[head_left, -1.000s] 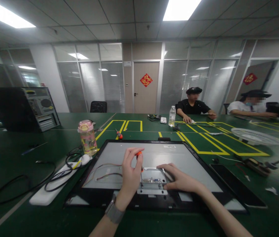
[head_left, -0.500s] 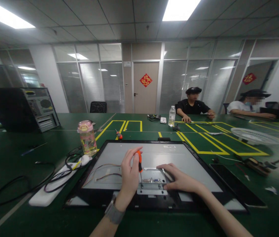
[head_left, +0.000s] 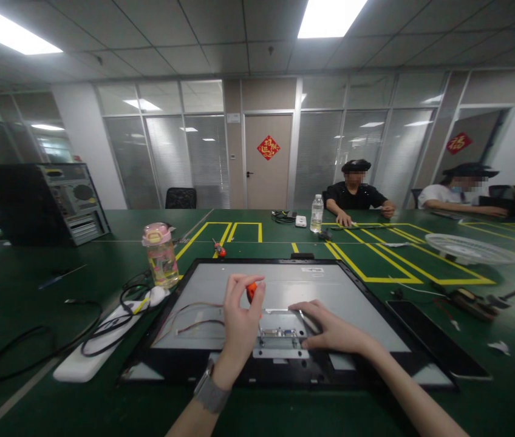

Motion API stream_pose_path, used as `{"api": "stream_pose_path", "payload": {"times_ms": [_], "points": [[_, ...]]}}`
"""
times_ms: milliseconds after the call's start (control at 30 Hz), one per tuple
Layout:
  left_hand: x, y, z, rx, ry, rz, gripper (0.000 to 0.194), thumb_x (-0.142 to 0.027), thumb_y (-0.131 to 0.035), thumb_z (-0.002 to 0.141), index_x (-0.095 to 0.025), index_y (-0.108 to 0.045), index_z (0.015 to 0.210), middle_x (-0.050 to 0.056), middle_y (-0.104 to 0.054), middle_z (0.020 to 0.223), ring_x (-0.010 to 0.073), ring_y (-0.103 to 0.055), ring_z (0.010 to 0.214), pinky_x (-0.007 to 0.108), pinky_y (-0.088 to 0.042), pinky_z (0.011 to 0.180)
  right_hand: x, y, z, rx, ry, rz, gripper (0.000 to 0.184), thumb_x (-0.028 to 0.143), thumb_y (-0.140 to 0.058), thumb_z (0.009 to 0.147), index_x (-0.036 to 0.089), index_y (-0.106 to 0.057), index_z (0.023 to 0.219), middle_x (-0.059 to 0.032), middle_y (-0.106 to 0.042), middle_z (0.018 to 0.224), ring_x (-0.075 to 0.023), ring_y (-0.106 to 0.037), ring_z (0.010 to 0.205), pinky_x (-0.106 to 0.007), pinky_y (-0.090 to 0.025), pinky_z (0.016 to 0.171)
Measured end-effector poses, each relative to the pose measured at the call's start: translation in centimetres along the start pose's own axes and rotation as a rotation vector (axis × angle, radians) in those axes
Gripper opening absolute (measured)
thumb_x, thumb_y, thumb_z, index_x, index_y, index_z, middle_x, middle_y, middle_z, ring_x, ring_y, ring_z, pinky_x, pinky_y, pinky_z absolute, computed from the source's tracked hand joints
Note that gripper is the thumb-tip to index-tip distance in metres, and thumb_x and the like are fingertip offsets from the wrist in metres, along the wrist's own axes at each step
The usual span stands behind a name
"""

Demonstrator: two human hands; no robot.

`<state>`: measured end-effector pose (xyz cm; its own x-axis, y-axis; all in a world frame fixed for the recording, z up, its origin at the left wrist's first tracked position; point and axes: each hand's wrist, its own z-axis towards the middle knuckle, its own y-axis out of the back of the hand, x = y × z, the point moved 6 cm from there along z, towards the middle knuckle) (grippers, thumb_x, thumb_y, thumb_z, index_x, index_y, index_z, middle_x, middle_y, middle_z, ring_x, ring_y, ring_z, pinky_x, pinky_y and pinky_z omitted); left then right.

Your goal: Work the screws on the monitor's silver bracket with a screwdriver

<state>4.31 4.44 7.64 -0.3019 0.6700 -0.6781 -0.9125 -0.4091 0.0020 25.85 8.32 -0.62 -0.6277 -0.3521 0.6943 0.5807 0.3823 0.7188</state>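
A flat monitor panel (head_left: 321, 291) lies back-up on the green table in front of me, in a black frame. A small metal bracket with connectors (head_left: 280, 340) sits at its near middle. My left hand (head_left: 239, 331) is closed around an orange-handled screwdriver (head_left: 251, 292) held upright, its tip down at the bracket's left side. My right hand (head_left: 330, 331) lies on the bracket's right edge, fingers pressed flat on it. Thin coloured wires (head_left: 194, 318) run across the panel to the left of my left hand.
A pink-lidded bottle (head_left: 160, 255), black cables (head_left: 102, 321) and a white strip (head_left: 88, 355) lie left of the panel. A computer case (head_left: 52, 203) stands far left. A dark slab (head_left: 435, 340) lies right. Two people sit across the table beside a water bottle (head_left: 316, 213) and a fan grille (head_left: 467, 249).
My left hand's fingers have shifted round the screwdriver handle, which now shows as an orange knob at my fingertips. My right hand stays put on the bracket.
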Motion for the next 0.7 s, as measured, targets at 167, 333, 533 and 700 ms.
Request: {"api": "stream_pose_path", "payload": {"times_ms": [167, 333, 533, 700], "points": [[0.13, -0.02, -0.18, 0.068, 0.0, -0.035, 0.028, -0.032, -0.046, 0.093, -0.021, -0.072, 0.098, 0.005, -0.061, 0.088, 0.0173, -0.06, 0.076, 0.029, -0.05, 0.07, -0.13, 0.01, 0.02, 0.005, 0.013, 0.014, 0.075, 0.034, -0.075, 0.068, 0.025, -0.046, 0.136, -0.0074, -0.048, 0.125, -0.0263, -0.044, 0.123, -0.038, -0.03, 0.112], [-0.21, -0.18, -0.06, 0.055, -0.017, 0.025, 0.022, -0.028, -0.052, 0.091, -0.022, -0.071, 0.101, 0.003, -0.056, 0.084, 0.016, -0.057, 0.072, 0.029, -0.05, 0.07, -0.06, 0.04, -0.02, 0.002, 0.002, 0.017, 0.076, 0.033, -0.074, 0.067, 0.024, -0.045, 0.137, -0.0077, -0.047, 0.126, -0.0275, -0.045, 0.122, -0.039, -0.03, 0.111], [-0.81, 0.1, 0.06, -0.024, -0.093, 0.113, 0.011, -0.029, -0.068, 0.081, -0.022, -0.071, 0.088, 0.0, -0.049, 0.077, 0.0151, -0.052, 0.07, 0.028, -0.048, 0.069, -0.01, 0.04, -0.02, -0.004, 0.016, 0.004, 0.075, 0.033, -0.075, 0.067, 0.024, -0.046, 0.136, -0.0076, -0.048, 0.125, -0.027, -0.045, 0.122, -0.039, -0.031, 0.111], [-0.31, -0.36, -0.12, 0.061, -0.014, 0.042, 0.02, -0.028, -0.052, 0.092, -0.021, -0.068, 0.102, 0.002, -0.055, 0.083, 0.0158, -0.055, 0.075, 0.028, -0.049, 0.073, -0.06, 0.08, 0.0, -0.009, 0.014, 0.011, 0.075, 0.032, -0.074, 0.067, 0.024, -0.047, 0.136, -0.0076, -0.049, 0.125, -0.0268, -0.046, 0.12, -0.038, -0.032, 0.11]]}}
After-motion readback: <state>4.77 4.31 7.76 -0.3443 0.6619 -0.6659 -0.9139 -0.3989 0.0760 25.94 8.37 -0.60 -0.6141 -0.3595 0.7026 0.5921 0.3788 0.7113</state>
